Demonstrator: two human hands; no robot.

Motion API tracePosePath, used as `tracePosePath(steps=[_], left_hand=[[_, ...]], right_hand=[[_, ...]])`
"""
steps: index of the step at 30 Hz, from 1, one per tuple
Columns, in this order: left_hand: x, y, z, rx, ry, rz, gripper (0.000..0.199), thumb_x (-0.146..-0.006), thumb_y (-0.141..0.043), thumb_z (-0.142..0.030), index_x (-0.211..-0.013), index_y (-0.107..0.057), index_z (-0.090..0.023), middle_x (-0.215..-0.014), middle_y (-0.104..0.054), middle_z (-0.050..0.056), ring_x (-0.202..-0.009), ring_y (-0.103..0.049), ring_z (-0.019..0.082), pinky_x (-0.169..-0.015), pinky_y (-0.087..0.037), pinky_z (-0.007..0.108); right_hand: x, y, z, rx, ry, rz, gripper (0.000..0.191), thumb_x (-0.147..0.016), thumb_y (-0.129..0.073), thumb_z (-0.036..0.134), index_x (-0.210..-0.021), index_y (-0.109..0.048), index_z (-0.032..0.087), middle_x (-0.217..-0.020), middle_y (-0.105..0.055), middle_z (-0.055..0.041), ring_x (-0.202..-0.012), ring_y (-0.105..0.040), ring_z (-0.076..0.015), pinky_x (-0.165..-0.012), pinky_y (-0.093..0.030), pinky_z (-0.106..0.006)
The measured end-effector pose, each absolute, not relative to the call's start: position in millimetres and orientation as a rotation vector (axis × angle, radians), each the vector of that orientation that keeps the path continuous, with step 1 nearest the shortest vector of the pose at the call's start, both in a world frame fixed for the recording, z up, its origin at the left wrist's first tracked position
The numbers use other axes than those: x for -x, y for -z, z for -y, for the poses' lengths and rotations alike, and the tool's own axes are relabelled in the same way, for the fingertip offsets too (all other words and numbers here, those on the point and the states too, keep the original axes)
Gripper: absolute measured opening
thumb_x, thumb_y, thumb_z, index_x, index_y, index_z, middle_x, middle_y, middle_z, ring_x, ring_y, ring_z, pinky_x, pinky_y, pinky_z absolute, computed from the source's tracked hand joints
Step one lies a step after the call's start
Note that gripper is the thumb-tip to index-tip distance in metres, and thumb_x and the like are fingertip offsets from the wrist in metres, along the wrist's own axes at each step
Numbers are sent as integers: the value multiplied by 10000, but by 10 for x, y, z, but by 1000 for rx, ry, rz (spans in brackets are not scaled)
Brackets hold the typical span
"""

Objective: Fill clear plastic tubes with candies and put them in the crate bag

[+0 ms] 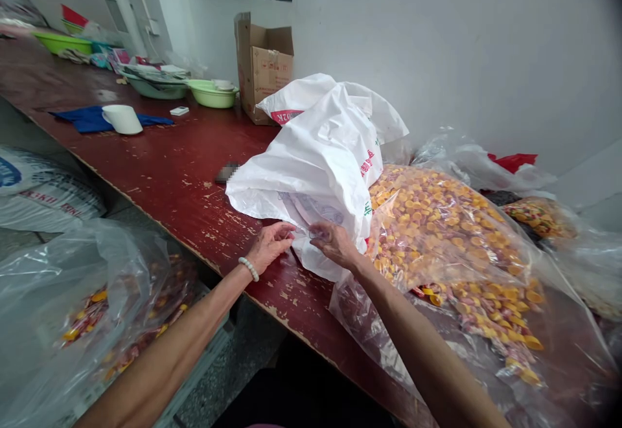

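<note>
A crumpled white sack point(315, 143) with red and green print lies on the table in front of me, its lower edge between my hands. My left hand point(271, 245), with a pale bead bracelet at the wrist, has its fingers curled at that edge. My right hand point(335, 243) pinches the sack's edge a short way to the right. Bluish print shows through the fabric just above my fingers. Beside my right arm spreads a large clear plastic bag point(451, 240) full of small yellow-and-reddish pieces, which I cannot name for certain.
The worn red table point(194, 182) runs to the far left, holding a white mug point(122, 119), a blue cloth point(85, 119), green basins point(214, 94) and an open cardboard box point(272, 68). Below its front edge, another clear bag point(116, 292) contains similar pieces. A printed sack point(48, 188) stands behind it.
</note>
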State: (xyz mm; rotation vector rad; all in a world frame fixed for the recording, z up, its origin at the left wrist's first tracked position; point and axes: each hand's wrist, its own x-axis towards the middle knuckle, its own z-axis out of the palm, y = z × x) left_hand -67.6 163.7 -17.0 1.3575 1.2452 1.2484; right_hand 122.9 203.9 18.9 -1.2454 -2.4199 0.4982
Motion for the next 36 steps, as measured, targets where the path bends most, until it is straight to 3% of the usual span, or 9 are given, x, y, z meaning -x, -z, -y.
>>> tracePosePath(steps=[6,8,12,17,20,25,28,32,36], left_hand=[[583,-12,-1438,-933,-1202,-702,499,-634,-690,-156,-1128,-628,-188,-1194,-587,81,-782,-572,120,-660,-448,239],[606,-37,-1403,-881,-1183,-682,480,-637,-673,-129,-1111,-641,-197,-1145,-612,68,-712,-563,96,-650,-449,242],[763,3,-1440,-801,-1192,-865,391,-631,-644,-104,-1019,-663,-142,-827,-654,28,-514,-512,55,-553,-434,225],[913,34,-1484,-872,-774,-719,310,-677,-693,-198,-972,-652,-109,-909,-676,119,-723,-659,186,-598,-508,268],[905,35,-1436,-902,-677,-596,306,-685,-711,-208,-969,-641,-118,-929,-676,129,-768,-681,234,-627,-520,292],[773,89,-1345,-844,-1031,-685,448,-651,-718,-109,-1082,-613,-173,-894,-667,45,-804,-658,172,-748,-507,296],[673,139,-1307,-906,-1215,-690,498,-636,-726,-98,-1110,-601,-181,-1051,-656,57,-961,-620,174,-859,-470,288],[599,235,-1252,-1057,-1228,-661,652,-642,-733,-130,-1246,-503,-217,-1221,-592,87,-1097,-564,221,-926,-447,332],[588,372,-1245,-1211,-1349,-871,528,-699,-703,-231,-1196,-529,-194,-1230,-579,97,-1086,-565,229,-966,-433,374]], right_hand=[[-1121,-227,-1849,1059,-855,2163,309,-786,-636,259,-1085,-605,187,-1012,-685,-47,-924,-638,-193,-819,-487,-323],[-1103,-221,-1808,1063,-859,2136,310,-777,-641,250,-1079,-603,190,-988,-681,-43,-905,-634,-195,-815,-485,-334],[-1106,-243,-1757,1074,-542,2352,315,-756,-571,87,-1052,-610,188,-1022,-628,-56,-938,-593,-179,-844,-461,-308],[-1041,-270,-1702,898,-226,2639,324,-787,-497,89,-1079,-604,180,-1056,-582,-81,-985,-540,-200,-871,-444,-316],[-974,-262,-1680,885,-274,2554,330,-791,-522,139,-1115,-579,169,-1119,-551,-93,-983,-538,-194,-850,-455,-303],[-847,-190,-1629,1220,-771,1965,346,-810,-560,266,-1139,-546,159,-1072,-577,-89,-874,-580,-173,-810,-482,-326],[-726,-90,-1568,1177,-1151,1737,495,-798,-585,452,-1190,-484,167,-1082,-592,-86,-938,-584,-195,-831,-490,-345],[-557,74,-1469,1196,-1049,1710,741,-782,-588,498,-1366,-283,158,-1360,-400,-147,-1230,-418,-248,-1035,-366,-410],[-486,170,-1386,1276,-988,1846,928,-751,-622,512,-1436,-135,117,-1437,-282,-185,-1319,-299,-288,-1099,-274,-441]])
